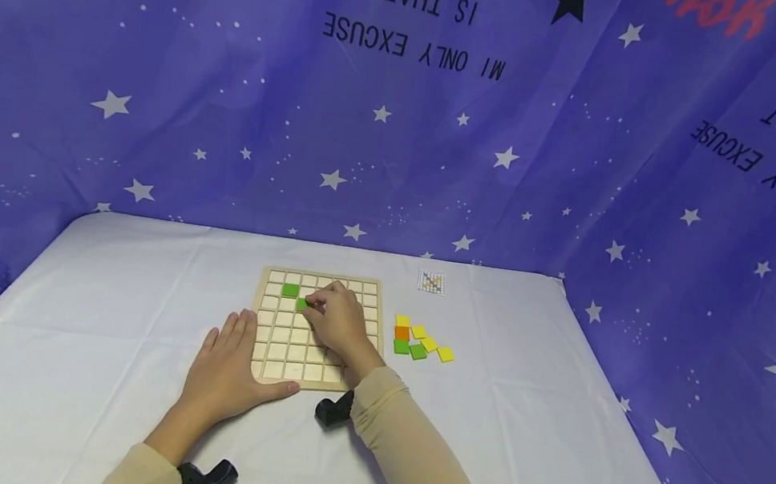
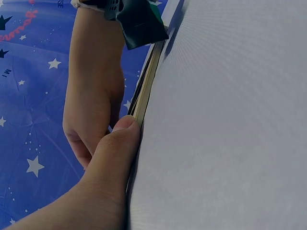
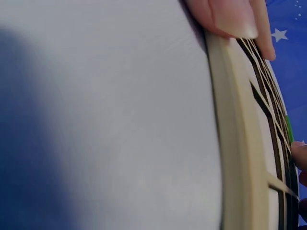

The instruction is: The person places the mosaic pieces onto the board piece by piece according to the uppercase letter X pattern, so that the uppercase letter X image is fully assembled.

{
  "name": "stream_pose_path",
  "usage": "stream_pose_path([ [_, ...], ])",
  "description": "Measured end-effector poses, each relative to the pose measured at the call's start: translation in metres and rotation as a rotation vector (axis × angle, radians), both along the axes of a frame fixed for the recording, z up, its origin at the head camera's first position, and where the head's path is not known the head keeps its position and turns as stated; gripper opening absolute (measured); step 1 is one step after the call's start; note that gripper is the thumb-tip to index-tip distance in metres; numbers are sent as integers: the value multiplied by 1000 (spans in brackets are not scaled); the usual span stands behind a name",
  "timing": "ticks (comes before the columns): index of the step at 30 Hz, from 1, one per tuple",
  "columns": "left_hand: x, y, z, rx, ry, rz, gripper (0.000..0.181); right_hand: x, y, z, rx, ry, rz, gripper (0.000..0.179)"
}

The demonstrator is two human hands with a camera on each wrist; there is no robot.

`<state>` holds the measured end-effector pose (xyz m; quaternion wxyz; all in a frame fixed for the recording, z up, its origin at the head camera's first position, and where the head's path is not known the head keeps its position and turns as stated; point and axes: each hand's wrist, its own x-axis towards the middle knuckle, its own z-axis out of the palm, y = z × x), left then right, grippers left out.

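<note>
A square wooden grid board [image 1: 275,377] lies on the white table, its recessed cells framed by raised strips. My left hand [image 1: 220,375] steadies its near left corner, straight fingers along the left edge and the thumb against the near edge. In the left wrist view, the thumb [image 2: 117,143] presses on the board's side. Over the upper middle of the grid, my right hand [image 1: 338,321] pinches a green tile [image 1: 302,306] between thumb and forefinger. Up and left of it, another green tile [image 1: 291,290] sits in a cell. The right hand partly covers the grid.
Right of the board lie loose tiles: several yellow ones [image 1: 445,354], an orange one [image 1: 402,333] and two green ones [image 1: 417,351]. A small printed pattern card [image 1: 431,282] rests farther back. Black wrist devices [image 1: 209,481] are worn on both arms. A purple star-patterned curtain [image 1: 342,139] encloses the table.
</note>
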<state>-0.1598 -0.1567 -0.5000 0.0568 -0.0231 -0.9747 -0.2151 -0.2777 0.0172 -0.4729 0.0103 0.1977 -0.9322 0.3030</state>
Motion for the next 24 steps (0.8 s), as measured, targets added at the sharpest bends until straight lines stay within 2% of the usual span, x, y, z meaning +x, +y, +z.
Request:
stream_pose_path([
  [6,-1,1,-1,0,1,2,145,1,23,2,-36,31,24,21],
  [12,-2,3,0,1,4,0,146,0,64,7,-11,62,-91,23],
  [17,-2,2,1,3,2,2,146,0,98,14,87,72,-215,21],
  [24,0,1,1,9,6,3,145,5,128,23,251,-4,-319,28],
])
